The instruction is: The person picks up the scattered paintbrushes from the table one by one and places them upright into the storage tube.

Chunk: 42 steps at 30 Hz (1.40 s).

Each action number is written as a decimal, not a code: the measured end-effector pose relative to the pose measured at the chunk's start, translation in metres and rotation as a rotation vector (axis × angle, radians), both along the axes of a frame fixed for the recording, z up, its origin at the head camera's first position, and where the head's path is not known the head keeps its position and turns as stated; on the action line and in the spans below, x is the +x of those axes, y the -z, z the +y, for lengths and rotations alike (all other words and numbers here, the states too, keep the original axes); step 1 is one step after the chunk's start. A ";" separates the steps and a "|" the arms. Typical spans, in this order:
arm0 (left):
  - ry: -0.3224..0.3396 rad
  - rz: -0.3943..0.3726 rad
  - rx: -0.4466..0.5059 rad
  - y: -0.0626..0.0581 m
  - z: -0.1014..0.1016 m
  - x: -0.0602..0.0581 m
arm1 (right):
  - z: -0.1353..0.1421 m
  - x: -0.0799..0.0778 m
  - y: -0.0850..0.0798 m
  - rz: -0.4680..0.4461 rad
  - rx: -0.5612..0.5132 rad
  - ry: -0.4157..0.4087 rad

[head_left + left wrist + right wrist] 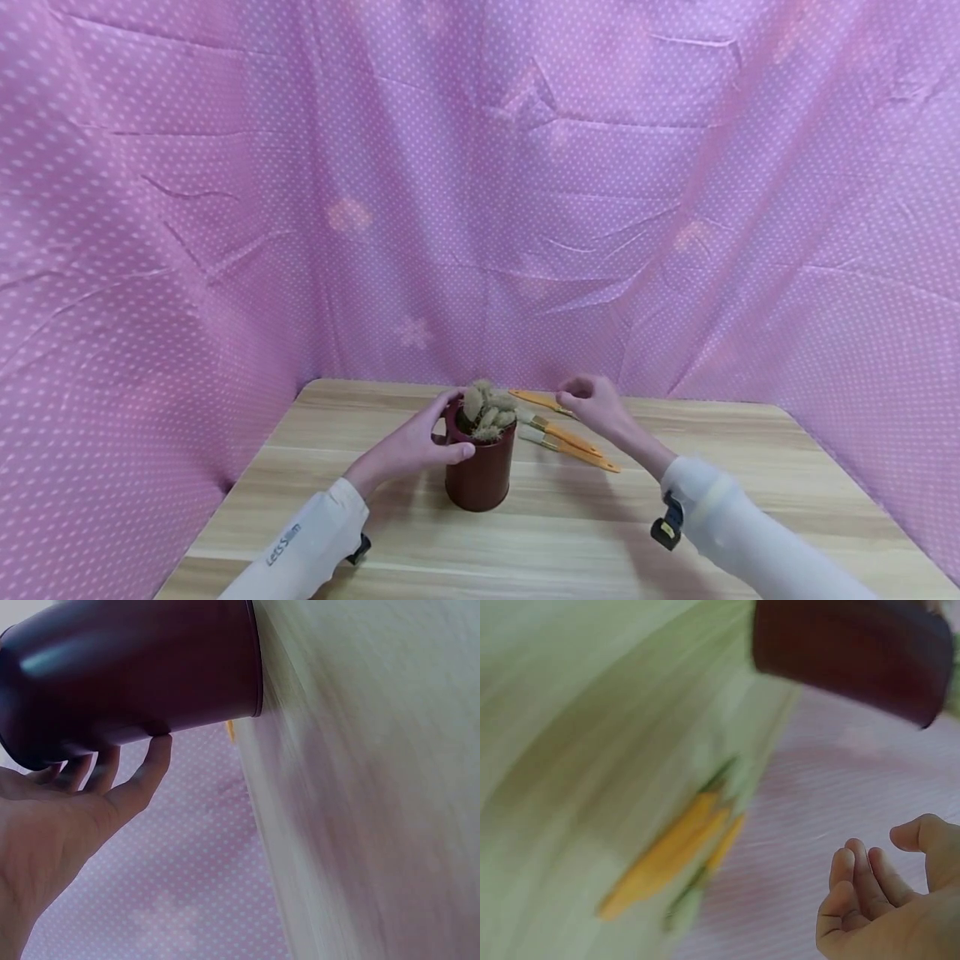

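A dark red cylindrical pot (480,479) stands upright on the table, with fluffy beige bunny-tail grass heads (491,417) at its mouth. My left hand (416,442) grips the pot near its rim, thumb on the near side and fingers round the far side. In the left wrist view, the fingertips (159,746) touch the pot's wall. My right hand (600,408) is raised beyond the paintbrushes to the right of the pot. Nothing shows between its loosely bent fingers (862,881), and the thumb stands apart from them.
Two orange-handled paintbrushes (573,450) with pale bristles lie close together right of the pot. Another orange-handled brush (532,398) lies farther back, partly behind my right hand. The wooden table (360,533) ends at a pink dotted curtain (480,208).
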<state>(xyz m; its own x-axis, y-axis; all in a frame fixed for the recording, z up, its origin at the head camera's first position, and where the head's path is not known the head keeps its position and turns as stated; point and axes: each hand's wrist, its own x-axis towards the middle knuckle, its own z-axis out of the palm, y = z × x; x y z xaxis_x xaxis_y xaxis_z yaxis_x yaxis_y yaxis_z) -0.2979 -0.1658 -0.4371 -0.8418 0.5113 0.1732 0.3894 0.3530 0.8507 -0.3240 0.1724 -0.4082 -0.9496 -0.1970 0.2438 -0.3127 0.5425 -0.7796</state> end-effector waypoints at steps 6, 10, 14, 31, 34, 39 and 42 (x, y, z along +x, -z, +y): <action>0.021 -0.001 0.019 0.000 -0.001 0.000 | 0.019 -0.016 0.031 0.044 0.039 -0.002; 0.032 -0.010 0.030 0.001 0.000 0.001 | 0.030 -0.021 0.049 0.042 0.104 -0.064; 0.025 -0.013 0.024 0.002 0.001 0.001 | 0.038 -0.023 0.061 0.025 0.197 -0.116; 0.035 -0.033 0.037 -0.002 0.002 0.003 | 0.052 -0.026 0.074 0.010 0.295 -0.216; 0.045 -0.042 0.051 -0.002 0.002 0.003 | 0.054 -0.025 0.074 0.026 0.300 -0.216; 0.041 -0.040 0.042 -0.002 0.002 0.004 | 0.056 -0.022 0.073 0.046 0.299 -0.212; 0.040 -0.041 0.040 -0.003 0.002 0.004 | 0.056 -0.020 0.072 0.043 0.296 -0.198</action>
<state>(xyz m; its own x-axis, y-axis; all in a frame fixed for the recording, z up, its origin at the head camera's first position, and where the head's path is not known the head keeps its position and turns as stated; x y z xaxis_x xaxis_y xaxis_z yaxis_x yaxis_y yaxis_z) -0.2938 -0.1635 -0.4344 -0.8278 0.5379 0.1597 0.3666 0.3030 0.8797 -0.3439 0.2287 -0.4806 -0.8763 -0.4440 0.1871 -0.4631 0.6688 -0.5817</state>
